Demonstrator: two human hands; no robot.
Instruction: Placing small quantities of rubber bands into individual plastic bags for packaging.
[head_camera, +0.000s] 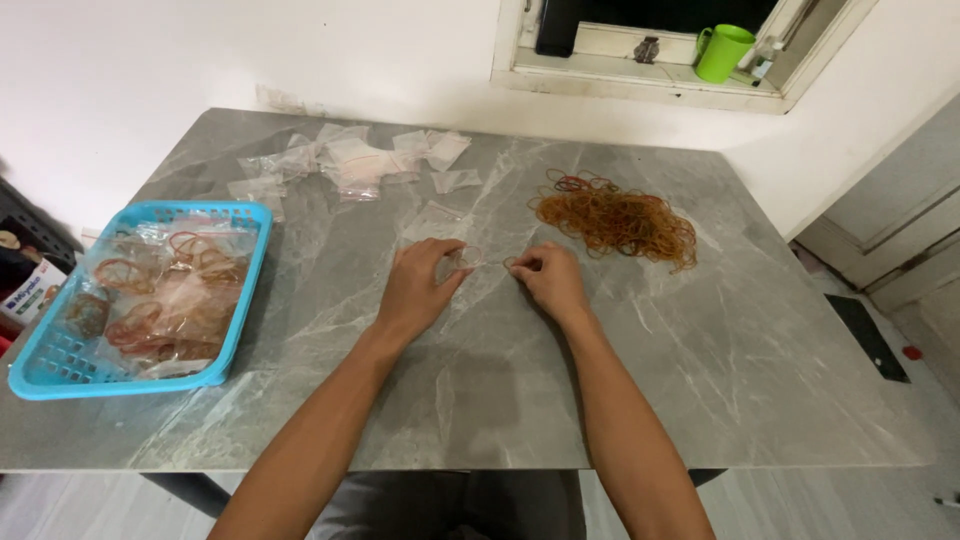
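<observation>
Both forearms reach forward over the grey marble-patterned table (700, 360). The left hand (418, 290) pinches a small clear plastic bag (466, 256) between its fingertips; the right hand (548, 280) pinches thin rubber bands (497, 263) just beside it. A tangled brown rubber-band heap (620, 218) lies beyond the right fingers, and a blue basket (245, 290) sits well left.

Small clear bag (466, 256), mid-table, pinched
</observation>
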